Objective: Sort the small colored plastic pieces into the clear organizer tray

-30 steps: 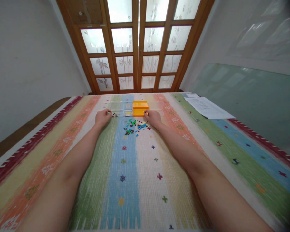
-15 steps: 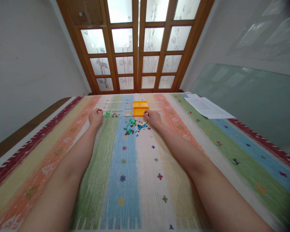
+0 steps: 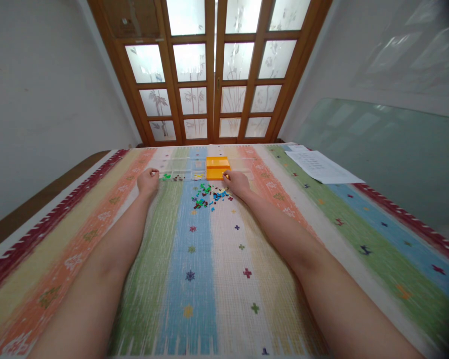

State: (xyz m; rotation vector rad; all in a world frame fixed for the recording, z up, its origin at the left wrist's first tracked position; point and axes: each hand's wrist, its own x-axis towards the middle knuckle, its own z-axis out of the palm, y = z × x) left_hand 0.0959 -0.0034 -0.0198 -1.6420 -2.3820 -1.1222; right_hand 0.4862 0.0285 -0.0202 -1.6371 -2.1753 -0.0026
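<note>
See-through box (image 3: 186, 175) on striped cloth (image 3: 200, 289), toward far side, long side running left to right, split by thin upright walls. In near row: green pieces (image 3: 166, 176) at left end, brown pieces (image 3: 178, 178) next along, yellow pieces (image 3: 198, 176) just beside orange tray (image 3: 218, 167). Tray bright, ridged across middle into far and near halves; see-through plastic to both sides of it.

Loose pieces (image 3: 205, 189) scattered on cloth just on near side of box: green, blue, dark red, some pale. Too small to make out shapes.

Left hand (image 3: 148, 182): fingers curled, thumb near forefinger, at left end of box. Cannot tell gripping from touching. Right hand (image 3: 237, 182): fingers bent, tips at right side of orange tray; again cannot tell.

Edges: far edge of cloth just past box, wooden doors (image 3: 210, 70) beyond. Left edge well apart from left hand. White papers (image 3: 322, 167) near right edge, well apart from right hand. Room: long stretch of cloth between forearms, from loose pieces to near edge; narrow strip between pieces and box.
</note>
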